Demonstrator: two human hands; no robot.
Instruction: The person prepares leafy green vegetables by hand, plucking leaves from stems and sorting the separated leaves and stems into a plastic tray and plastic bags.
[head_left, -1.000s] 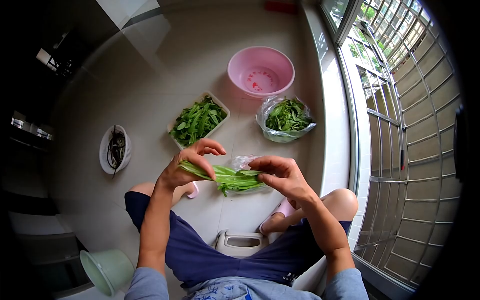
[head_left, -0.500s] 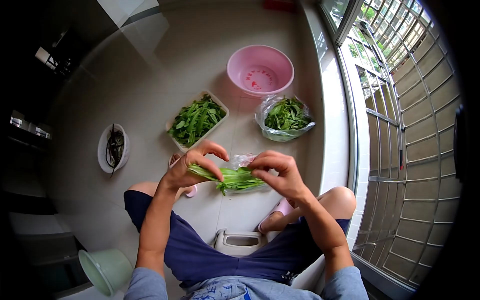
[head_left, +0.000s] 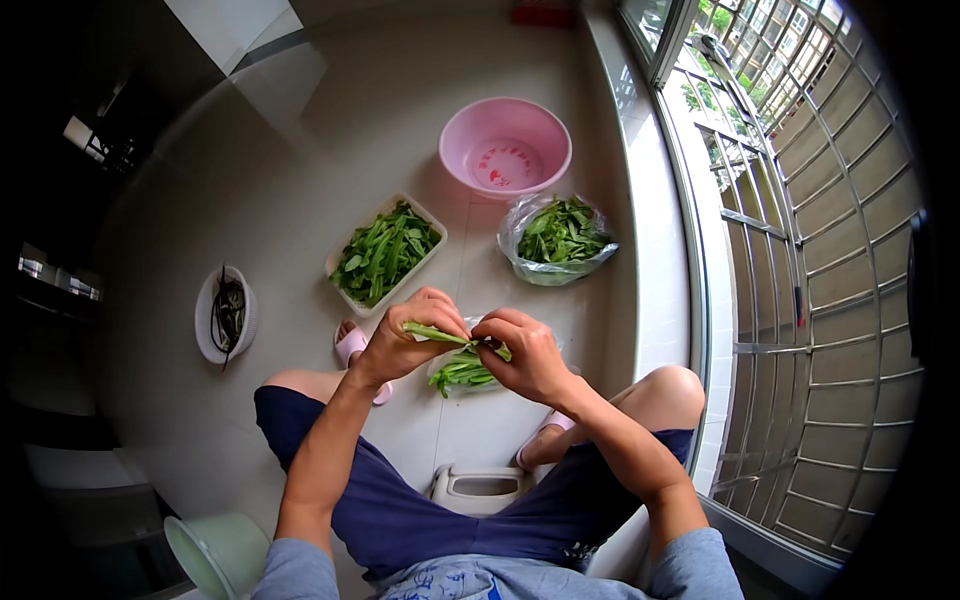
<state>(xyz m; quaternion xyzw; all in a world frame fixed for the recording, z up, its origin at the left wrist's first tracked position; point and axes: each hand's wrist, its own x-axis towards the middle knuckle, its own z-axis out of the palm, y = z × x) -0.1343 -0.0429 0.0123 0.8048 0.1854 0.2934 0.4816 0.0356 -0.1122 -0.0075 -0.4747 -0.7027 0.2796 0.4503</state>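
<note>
My left hand (head_left: 412, 338) is closed around a pale green vegetable stalk (head_left: 430, 331), whose end sticks out past the thumb. Right beside it, my right hand (head_left: 522, 350) pinches the stalk's leafy end, and the fingertips of both hands nearly meet. Below them, a small pile of green stalks (head_left: 460, 372) lies on clear plastic on the floor, partly covered by my right hand. Beyond my left hand sits a pale rectangular tray (head_left: 436, 246) heaped with leafy greens (head_left: 385, 255). A clear plastic bag (head_left: 550, 273) of loose leaves (head_left: 562, 230) stands beyond my right hand.
A pink basin (head_left: 470, 135) with red printing inside stands at the back. On the left is a white basket (head_left: 207, 330) holding dark, thin strips. A pale green bucket (head_left: 210, 555) is at lower left. The window ledge and metal grille (head_left: 835, 290) run along the right.
My hands have come together, and the stalk is now gripped between them. My left hand has moved right and its fingers have closed. The view has shifted slightly.
</note>
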